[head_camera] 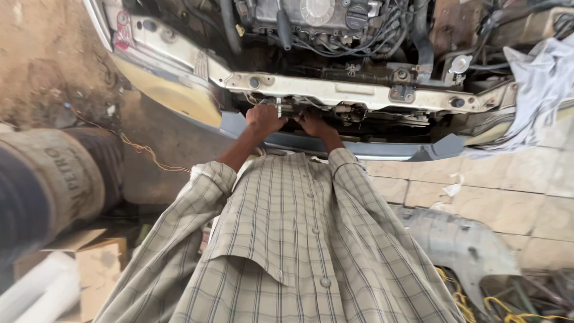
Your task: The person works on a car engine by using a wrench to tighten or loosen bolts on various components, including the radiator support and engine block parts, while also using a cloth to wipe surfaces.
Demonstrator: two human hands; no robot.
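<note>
A: Where are the hands?
B: Left hand (264, 119) and right hand (314, 124) sit close together just under the car's front crossbar (335, 93), above the bumper (371, 148).
A: Grip?
B: Both curl onto the latch part (286, 107) there; exact pinch cannot be told.

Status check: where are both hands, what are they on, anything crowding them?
Left hand and right hand at the latch assembly under the front crossmember. Grip unclear. Bumper close below.
</note>
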